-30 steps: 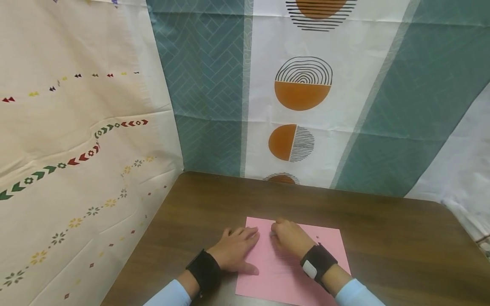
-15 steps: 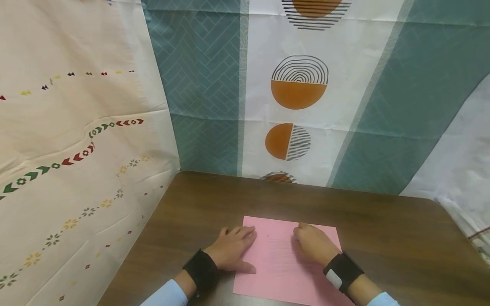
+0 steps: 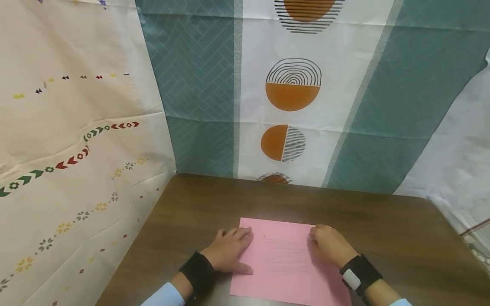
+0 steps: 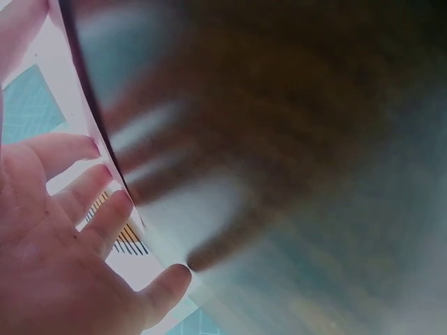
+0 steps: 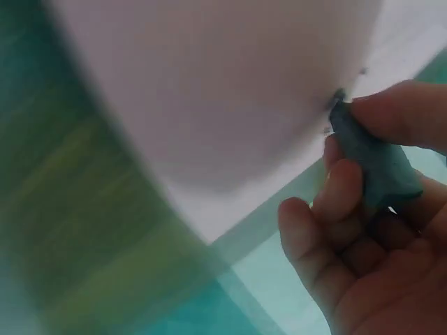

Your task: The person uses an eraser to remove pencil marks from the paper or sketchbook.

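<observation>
A pink sheet of paper lies flat on the brown table, with faint grey pencil lines across its middle and a small dark mark near its top left. My left hand rests on the sheet's left edge, fingers spread and thumb apart. Near the top right corner, my right hand pinches a stubby grey-blue eraser between thumb and fingers. The right wrist view shows its worn tip against the paper, with dark crumbs beside it. From the head view the eraser is mostly hidden by the fingers.
The brown wooden table extends around the sheet. A patterned cloth hangs behind its far edge, and a cream embroidered cloth hangs along the left side. White fabric is at the right.
My right hand has moved rightward across the top of the sheet with the eraser. Dark specks at the upper right no longer show. My left hand stays on the left edge.
</observation>
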Action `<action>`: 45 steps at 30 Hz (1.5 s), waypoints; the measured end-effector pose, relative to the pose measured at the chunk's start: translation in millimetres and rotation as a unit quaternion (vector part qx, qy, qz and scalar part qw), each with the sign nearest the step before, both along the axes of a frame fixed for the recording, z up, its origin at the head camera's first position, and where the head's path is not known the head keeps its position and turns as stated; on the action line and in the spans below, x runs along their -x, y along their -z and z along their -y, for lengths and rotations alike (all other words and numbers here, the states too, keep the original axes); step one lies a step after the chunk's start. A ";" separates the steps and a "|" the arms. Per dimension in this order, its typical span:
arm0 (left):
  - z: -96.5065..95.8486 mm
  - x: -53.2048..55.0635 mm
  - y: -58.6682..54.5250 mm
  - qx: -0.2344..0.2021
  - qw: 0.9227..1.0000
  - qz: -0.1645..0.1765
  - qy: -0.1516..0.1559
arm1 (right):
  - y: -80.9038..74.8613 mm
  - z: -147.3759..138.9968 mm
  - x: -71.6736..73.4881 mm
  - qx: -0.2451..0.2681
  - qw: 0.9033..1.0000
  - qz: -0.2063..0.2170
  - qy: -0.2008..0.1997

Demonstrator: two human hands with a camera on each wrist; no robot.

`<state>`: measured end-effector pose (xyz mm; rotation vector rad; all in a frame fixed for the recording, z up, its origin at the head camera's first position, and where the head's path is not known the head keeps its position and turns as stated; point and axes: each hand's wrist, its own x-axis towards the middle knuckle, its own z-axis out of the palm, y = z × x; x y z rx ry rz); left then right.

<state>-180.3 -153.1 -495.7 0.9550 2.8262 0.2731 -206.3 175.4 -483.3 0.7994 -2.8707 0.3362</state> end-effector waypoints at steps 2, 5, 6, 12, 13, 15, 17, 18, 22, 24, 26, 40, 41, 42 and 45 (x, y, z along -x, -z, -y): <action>-0.6 0.0 0.5 -0.001 1.000 0.004 -0.002 | -2.1 4.3 1.6 0.034 0.999 0.012 0.005; -1.2 0.2 1.3 0.001 1.000 0.006 -0.004 | -8.8 18.5 3.5 0.082 0.996 0.033 0.012; -1.3 0.5 1.7 0.003 1.000 0.005 -0.005 | -11.4 25.3 4.6 0.095 0.995 0.040 0.012; -1.6 1.5 1.0 0.002 1.000 0.008 -0.008 | -21.1 68.2 10.6 0.146 0.984 0.095 -0.026; -1.7 1.6 0.8 0.000 1.000 0.007 -0.008 | -21.1 74.5 11.8 0.150 0.983 0.098 -0.037; -2.2 1.7 0.4 -0.003 1.000 0.002 -0.007 | -19.8 85.3 14.1 0.146 0.983 0.096 -0.060; -2.3 1.6 1.1 -0.004 1.000 -0.003 -0.004 | -18.1 94.2 16.0 0.137 0.984 0.085 -0.082; -2.2 1.5 1.4 -0.004 1.000 -0.007 -0.003 | -17.5 98.1 16.6 0.132 0.984 0.081 -0.091; -1.5 1.7 1.9 -0.006 1.000 -0.015 0.000 | -13.3 109.7 19.1 0.116 0.985 0.066 -0.111; -0.9 1.9 1.8 -0.007 1.000 -0.019 0.002 | -10.1 113.9 20.2 0.104 0.986 0.061 -0.118; -0.6 1.9 1.8 -0.006 1.000 -0.023 0.004 | -5.1 117.2 21.5 0.091 0.986 0.056 -0.126; 0.4 2.5 -0.7 -0.006 1.000 -0.017 0.005 | 6.8 125.0 17.5 0.064 0.985 0.011 -0.160; 0.4 2.1 -1.4 -0.007 1.000 -0.016 0.005 | 7.9 125.2 17.6 0.065 0.985 0.007 -0.162; 0.4 1.9 -1.5 -0.007 1.000 -0.015 0.005 | 8.9 125.3 17.6 0.067 0.984 0.005 -0.164; -0.2 1.6 -0.2 -0.006 1.000 -0.013 0.004 | 10.7 125.8 17.4 0.073 0.982 -0.004 -0.172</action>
